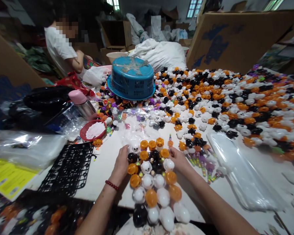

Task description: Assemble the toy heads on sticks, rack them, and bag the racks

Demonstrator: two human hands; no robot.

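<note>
A packed cluster of small orange, white and black toy figures [151,181] spans from the white table down over its front edge, near my body. Several figures have pumpkin or skull faces. My left hand [123,160], with a red bead bracelet [112,185] on its wrist, grips the cluster's upper left edge with fingers curled in. At the upper right edge, my right hand [178,159] has its fingers closed against the same cluster. Clear film [139,129] lies just beyond it. Whether a thin bag wraps the figures is hard to make out.
Loose figures [210,94] are heaped across the back right, around a blue basket [132,80]. Clear bags [247,176] lie right. At left are a red basket [82,132], a pink-capped bottle [84,106] and a black grid [67,168]. A person [61,49] works at back left.
</note>
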